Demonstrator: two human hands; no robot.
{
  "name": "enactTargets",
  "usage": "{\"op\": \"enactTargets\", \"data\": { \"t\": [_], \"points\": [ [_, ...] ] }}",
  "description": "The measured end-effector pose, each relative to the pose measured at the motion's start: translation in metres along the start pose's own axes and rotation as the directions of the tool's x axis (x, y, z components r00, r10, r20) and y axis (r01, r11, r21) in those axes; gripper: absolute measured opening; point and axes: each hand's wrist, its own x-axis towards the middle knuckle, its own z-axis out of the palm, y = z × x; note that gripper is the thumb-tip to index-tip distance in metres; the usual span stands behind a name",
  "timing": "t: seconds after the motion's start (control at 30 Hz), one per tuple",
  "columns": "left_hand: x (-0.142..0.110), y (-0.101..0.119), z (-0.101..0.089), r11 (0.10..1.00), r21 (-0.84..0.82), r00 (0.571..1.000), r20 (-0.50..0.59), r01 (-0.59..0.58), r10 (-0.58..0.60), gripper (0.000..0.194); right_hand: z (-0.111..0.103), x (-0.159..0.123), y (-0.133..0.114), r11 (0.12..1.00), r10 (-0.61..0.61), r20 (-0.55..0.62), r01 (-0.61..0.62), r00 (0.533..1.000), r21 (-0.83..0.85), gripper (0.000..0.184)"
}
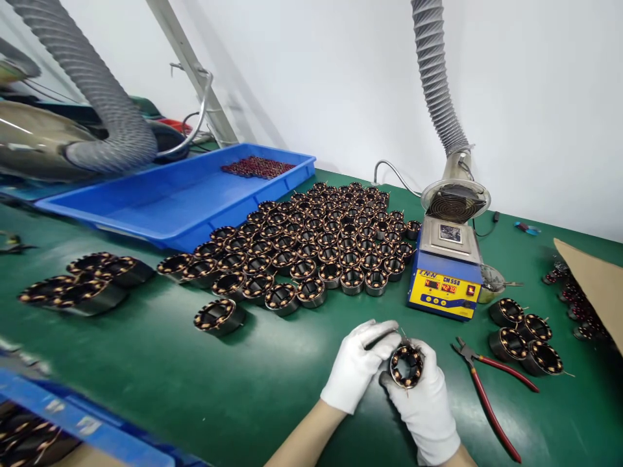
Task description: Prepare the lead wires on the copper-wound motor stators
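Head camera view: a white-gloved right hand point(426, 399) curls around a black metal ring with copper-coloured windings point(417, 368), held over the green counter point(282, 370). The white-gloved left hand point(361, 358), fingers bent, meets its upper edge; whether it grips cannot be told. Red-handled steel pliers point(468, 356) lie nearby.

"CM 558" point(451, 280) on yellow panel point(444, 294), red digits point(446, 288) blurred
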Motion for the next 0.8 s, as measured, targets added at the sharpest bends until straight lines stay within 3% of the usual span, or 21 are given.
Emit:
{"op": "enactTargets", "data": {
  "t": [0.1, 0.3, 0.43, 0.57, 0.7, 0.8],
  "points": [
    [0.001, 0.001, 0.003, 0.998, 0.052, 0.999, 0.029, -0.037, 0.035, 0.022, -0.001, 0.0, -0.001, 1.0, -0.006, 0.006, 0.005, 1.0, 0.006, 0.046],
    [0.007, 0.001, 0.002, 0.98, -0.156, 0.988, 0.106, 0.125, -0.109, 0.038, -0.003, 0.0, -0.004, 0.999, 0.036, 0.01, -0.036, 0.999, -0.01, 0.047],
    [0.011, 0.003, -0.005, 0.966, -0.159, 0.962, 0.214, 0.205, -0.169, 0.043, -0.002, -0.001, -0.004, 0.997, 0.082, 0.023, -0.082, 0.996, -0.01, 0.049],
    [0.014, 0.001, -0.002, 0.981, -0.096, 0.956, 0.259, 0.167, -0.138, 0.025, -0.003, 0.0, -0.005, 0.997, 0.073, 0.023, -0.072, 0.997, -0.007, 0.047],
    [0.018, -0.004, 0.005, 0.986, -0.116, 0.959, 0.268, 0.122, -0.087, 0.023, -0.003, 0.001, -0.005, 0.998, 0.064, 0.038, -0.064, 0.997, 0.001, 0.046],
    [0.018, -0.005, 0.002, 0.974, -0.195, 0.977, 0.2, 0.116, -0.076, 0.026, -0.003, 0.001, -0.004, 0.998, 0.068, 0.041, -0.068, 0.997, -0.004, 0.048]
  ]
}}
